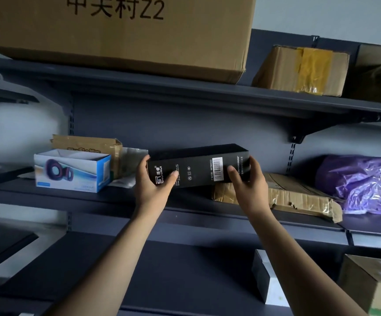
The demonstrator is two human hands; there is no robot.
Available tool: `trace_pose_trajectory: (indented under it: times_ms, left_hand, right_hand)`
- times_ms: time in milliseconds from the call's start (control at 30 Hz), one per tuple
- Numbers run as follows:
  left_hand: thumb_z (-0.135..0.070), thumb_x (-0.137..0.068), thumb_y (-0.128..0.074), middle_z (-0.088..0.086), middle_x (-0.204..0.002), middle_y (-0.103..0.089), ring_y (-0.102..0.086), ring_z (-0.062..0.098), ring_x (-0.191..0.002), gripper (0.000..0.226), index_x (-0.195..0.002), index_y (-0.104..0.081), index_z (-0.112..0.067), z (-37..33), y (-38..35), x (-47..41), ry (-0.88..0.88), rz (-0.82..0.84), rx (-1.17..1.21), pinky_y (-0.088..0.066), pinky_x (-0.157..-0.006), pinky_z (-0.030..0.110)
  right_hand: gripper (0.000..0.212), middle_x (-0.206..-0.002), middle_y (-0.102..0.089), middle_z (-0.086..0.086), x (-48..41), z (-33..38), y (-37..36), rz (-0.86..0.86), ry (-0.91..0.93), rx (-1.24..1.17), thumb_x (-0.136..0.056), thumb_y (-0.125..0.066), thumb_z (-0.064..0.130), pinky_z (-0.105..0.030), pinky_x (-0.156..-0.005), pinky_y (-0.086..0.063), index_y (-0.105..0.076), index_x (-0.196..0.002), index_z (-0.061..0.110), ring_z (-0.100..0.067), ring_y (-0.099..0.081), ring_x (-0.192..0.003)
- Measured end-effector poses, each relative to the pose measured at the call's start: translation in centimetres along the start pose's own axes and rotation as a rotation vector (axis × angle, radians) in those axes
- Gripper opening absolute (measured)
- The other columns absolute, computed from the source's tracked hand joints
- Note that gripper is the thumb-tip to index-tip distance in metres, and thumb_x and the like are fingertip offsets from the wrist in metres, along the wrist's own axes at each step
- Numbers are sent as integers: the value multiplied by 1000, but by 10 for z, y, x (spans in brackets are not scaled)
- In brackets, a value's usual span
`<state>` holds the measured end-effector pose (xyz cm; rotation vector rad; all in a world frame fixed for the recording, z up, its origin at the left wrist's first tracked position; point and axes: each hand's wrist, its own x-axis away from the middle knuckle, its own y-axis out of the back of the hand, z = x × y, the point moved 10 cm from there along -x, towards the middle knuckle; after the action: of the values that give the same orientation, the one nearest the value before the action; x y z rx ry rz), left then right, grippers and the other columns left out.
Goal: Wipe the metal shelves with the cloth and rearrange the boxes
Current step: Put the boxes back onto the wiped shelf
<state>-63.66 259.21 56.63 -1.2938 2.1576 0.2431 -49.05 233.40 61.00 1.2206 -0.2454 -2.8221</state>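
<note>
Fingers [172,176] curl round both ends of the long black box [198,165]: the left hand [155,187] grips the logo end, the right hand [250,184] the barcode end. The box hangs tilted over the middle shelf [93,199], its right end above a crushed carton [299,193]. This looks like rearranging; next it needs a flat spot, perhaps beside the blue box [71,173].

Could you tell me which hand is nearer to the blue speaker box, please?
Left. The left hand grips the black box at its end nearest the blue speaker box; the right hand grips its far end.
</note>
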Motion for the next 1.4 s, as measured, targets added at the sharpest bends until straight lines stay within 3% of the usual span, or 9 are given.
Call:
trace_pose_trajectory:
  times_ms: [367, 533, 600, 700, 800, 1000, 1167, 1300, 1400]
  left_hand:
    - [-23, -81, -83, -3, -144, -48, -49, 11, -131, 79, -148, -41, -22, -76, -4, 74, -123, 24, 32, -42, -113, 35]
    - [-27, -82, -83, -11, -142, -46, -47, 9, -133, 79, -150, -41, -26, -108, 6, 122, -125, 21, -5, -40, -114, 36]
    - [-26, -82, -83, -13, -142, -46, -47, 6, -131, 80, -150, -41, -25, -116, 11, 146, -107, 31, -22, -40, -114, 33]
    - [-30, -81, -84, -9, -144, -48, -48, 9, -132, 79, -148, -43, -27, -120, 22, 170, -101, 28, -53, -41, -114, 37]
    - [-28, -80, -84, -7, -142, -48, -49, 6, -127, 78, -147, -45, -27, -122, 34, 195, -70, 28, -80, -40, -107, 23]
    - [-27, -79, -85, 0, -136, -47, -50, 13, -123, 80, -148, -46, -23, -96, 49, 229, 39, 50, -162, -42, -108, 31]
    - [-33, -78, -86, 4, -135, -45, -53, 18, -118, 82, -148, -44, -28, -48, 56, 235, 170, 114, -218, -46, -105, 37]
    - [-35, -79, -84, -4, -137, -45, -51, 15, -117, 79, -146, -43, -30, -5, 56, 234, 226, 171, -251, -45, -95, 31]
    - [-37, -78, -85, -6, -139, -50, -52, 17, -124, 77, -143, -44, -33, 35, 55, 228, 268, 195, -263, -47, -100, 36]
  right_hand:
    - [34, -97, -68, 9, 59, 29, 95, -63, 25, -69, -93, -71, 34, -26, -81, -47, -61, -123, 22, -9, -63, -90]
    - [42, -101, -67, 8, 96, 36, 134, -71, -3, -60, -90, -74, 39, -3, -74, -38, -60, -126, 23, -8, -60, -89]
    - [43, -105, -65, 8, 117, 35, 149, -91, -25, -88, -89, -76, 38, -7, -79, -38, -58, -125, 24, -10, -58, -94]
    - [40, -107, -64, 4, 141, 31, 159, -101, -35, -88, -86, -76, 43, -30, -87, -43, -56, -117, 27, -20, -59, -103]
    - [64, -113, -64, 3, 168, 28, 167, -90, -67, -89, -80, -71, 58, -39, -96, -47, -57, -130, 20, -23, -59, -109]
    - [68, -109, -53, -1, 212, 7, 169, -43, -159, -9, -88, -77, 37, -24, -90, -36, -49, -144, 10, -16, -50, -107]
    - [55, -109, -65, -2, 234, -24, 149, 56, -223, 43, -88, -73, 46, -34, -82, -47, -56, -132, 18, -24, -60, -104]
    - [44, -97, -63, 1, 238, -49, 127, 128, -295, 115, -91, -73, 38, -31, -74, -40, -55, -124, 14, -25, -60, -91]
    - [42, -96, -63, 0, 240, -76, 102, 164, -365, 139, -90, -74, 39, -32, -75, -40, -54, -117, 13, -26, -61, -91]
